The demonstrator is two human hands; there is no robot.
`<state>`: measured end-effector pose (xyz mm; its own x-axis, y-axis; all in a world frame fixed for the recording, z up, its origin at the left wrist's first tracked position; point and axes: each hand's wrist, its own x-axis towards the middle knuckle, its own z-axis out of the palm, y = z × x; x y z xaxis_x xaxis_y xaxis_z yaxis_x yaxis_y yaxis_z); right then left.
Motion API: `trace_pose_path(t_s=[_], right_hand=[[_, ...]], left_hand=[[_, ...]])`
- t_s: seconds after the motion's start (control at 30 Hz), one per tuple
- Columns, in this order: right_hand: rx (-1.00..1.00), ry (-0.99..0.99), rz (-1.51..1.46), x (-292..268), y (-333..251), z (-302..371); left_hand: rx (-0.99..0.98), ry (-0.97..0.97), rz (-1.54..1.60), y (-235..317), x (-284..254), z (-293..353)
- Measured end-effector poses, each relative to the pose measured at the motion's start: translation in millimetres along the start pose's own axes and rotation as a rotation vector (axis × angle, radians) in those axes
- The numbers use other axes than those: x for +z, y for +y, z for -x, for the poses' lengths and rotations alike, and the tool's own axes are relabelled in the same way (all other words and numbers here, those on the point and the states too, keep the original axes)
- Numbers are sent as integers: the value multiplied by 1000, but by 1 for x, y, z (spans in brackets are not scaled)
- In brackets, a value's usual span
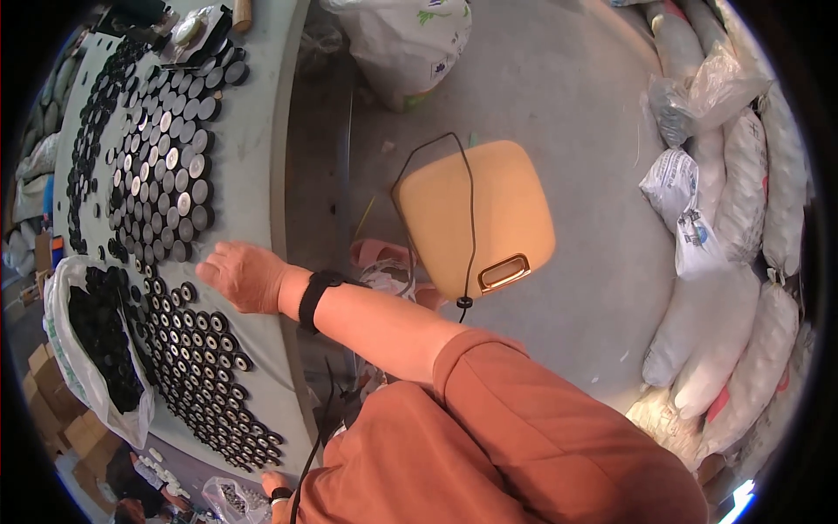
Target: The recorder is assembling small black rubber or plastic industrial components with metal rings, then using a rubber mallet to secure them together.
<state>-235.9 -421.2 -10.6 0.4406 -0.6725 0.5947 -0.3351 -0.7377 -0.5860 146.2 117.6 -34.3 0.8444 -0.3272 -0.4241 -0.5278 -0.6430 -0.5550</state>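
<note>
Location: table (253,140), its long right edge toward the stool seat (511,196).

Item 1, hands. Right hand (247,278), black strap (314,301) at the wrist: over the table by that right edge, about midway along, fingers curled in; whether they pinch anything cannot be told. Left hand (275,483): small in view by the table's lower right corner; its grip cannot be told either.

Item 2, grey-topped discs (201,166): many, packed close, from the table's upper end down to near the right hand.

Item 3, ring-faced black discs (209,375): staggered rows, from beside the right hand toward the lower right corner.

Item 4, white bag (131,426), open, at the table's left edge, holding black pieces (106,341).

Step in hand, as judged from here: handling discs where the two groups meet. The next move calls for fingertips on a single disc, placed lightly, since close neighbours could easily be knocked out of row.
</note>
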Motion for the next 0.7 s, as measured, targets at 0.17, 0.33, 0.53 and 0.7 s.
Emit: trace_pose_path(t_s=[0.17, 0.33, 0.53, 0.7], right_hand=[[7, 7, 25, 5, 2, 2], [25, 44, 9, 5, 3, -2], [31, 110, -83, 2, 9, 1], [25, 65, -114, 3, 1, -6]], left_hand=[[42, 52, 78, -1, 0, 8], [108, 77, 41, 1, -1, 15], [68, 53, 33, -5, 4, 9], [81, -6, -11, -18, 6, 1]])
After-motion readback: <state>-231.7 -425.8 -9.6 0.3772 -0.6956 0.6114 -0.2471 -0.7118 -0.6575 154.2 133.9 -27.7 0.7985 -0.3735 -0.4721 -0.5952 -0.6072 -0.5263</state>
